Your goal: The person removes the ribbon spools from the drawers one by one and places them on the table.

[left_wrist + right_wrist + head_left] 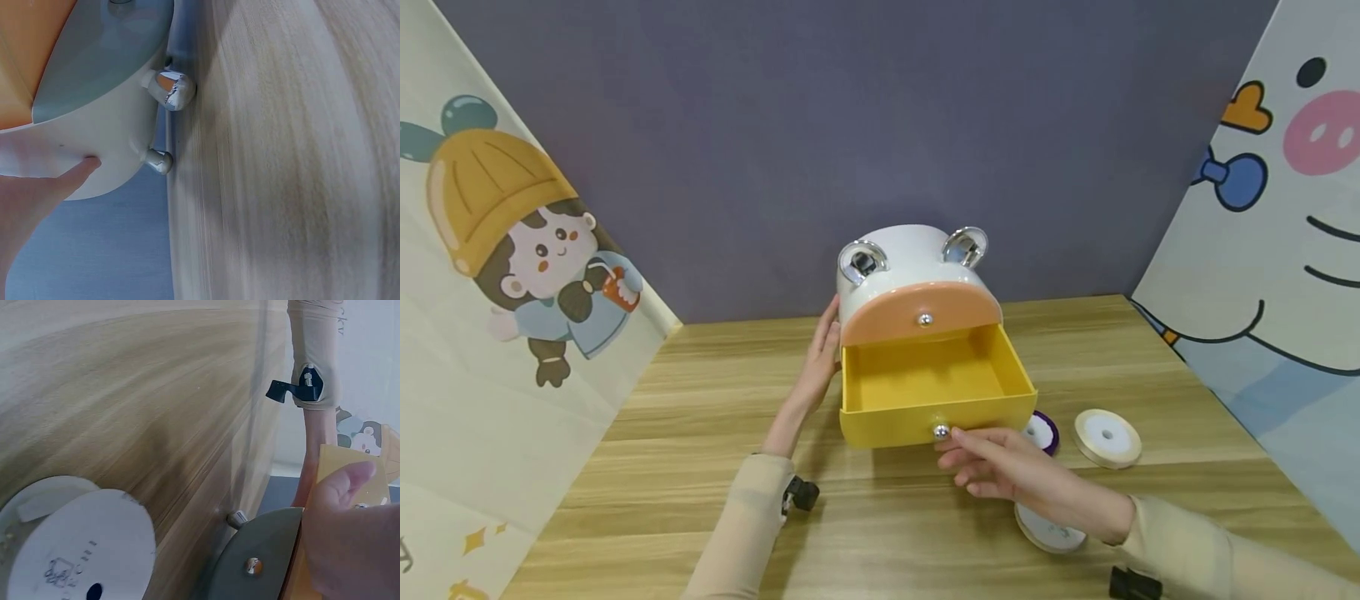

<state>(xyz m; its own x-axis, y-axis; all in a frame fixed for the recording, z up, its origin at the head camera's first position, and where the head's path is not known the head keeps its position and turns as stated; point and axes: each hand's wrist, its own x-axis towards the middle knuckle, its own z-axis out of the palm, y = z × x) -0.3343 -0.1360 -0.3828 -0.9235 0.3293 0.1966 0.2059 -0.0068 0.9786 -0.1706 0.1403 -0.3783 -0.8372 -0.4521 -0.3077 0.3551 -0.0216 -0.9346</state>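
Note:
A white rounded drawer box with silver ears stands near the wall. Its orange upper drawer is closed, while the yellow lower drawer sticks out toward me. My left hand rests against the box's left side with fingers straight; one fingertip presses the white shell in the left wrist view. My right hand is at the yellow drawer's front, thumb tip just right of the silver knob and other fingers loosely bent below. The knob shows uncovered; whether a finger touches it is unclear.
Right of the drawer lie a purple-edged ribbon spool and a cream ribbon spool. A white spool sits partly under my right wrist. The wooden table meets a dark back wall, with printed panels on both sides.

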